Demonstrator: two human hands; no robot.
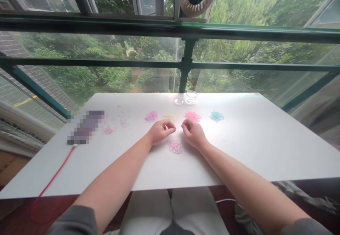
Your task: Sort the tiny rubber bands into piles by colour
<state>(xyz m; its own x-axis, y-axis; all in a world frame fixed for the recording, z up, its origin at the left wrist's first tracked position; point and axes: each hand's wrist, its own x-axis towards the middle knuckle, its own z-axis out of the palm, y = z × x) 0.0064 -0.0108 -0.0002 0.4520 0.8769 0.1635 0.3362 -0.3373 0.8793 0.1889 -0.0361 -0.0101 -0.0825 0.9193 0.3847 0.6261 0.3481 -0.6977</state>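
Observation:
My left hand [162, 131] is closed, thumb and fingertips brought together, just below a pale yellow pile [170, 117]. Facing it, my right hand [193, 133] is curled with its fingertips together, beside the lower edge of a bright pink pile [192, 115]. Anything held in either pinch is too small to make out. Between my wrists, nearer to me, lies a mixed pink pile of small thin loops [175, 146]. A purple pile [151, 116] is left of the yellow one, and a teal pile [217, 116] sits to the right.
Two clear round dishes, one upright [191, 97] and one flat [179, 101], stand at the back edge of the white table [255, 150]. Scattered loops [109, 130] lie left, near a blurred-out dark device [86, 127] with a red cable [57, 173]. Behind is a green railing.

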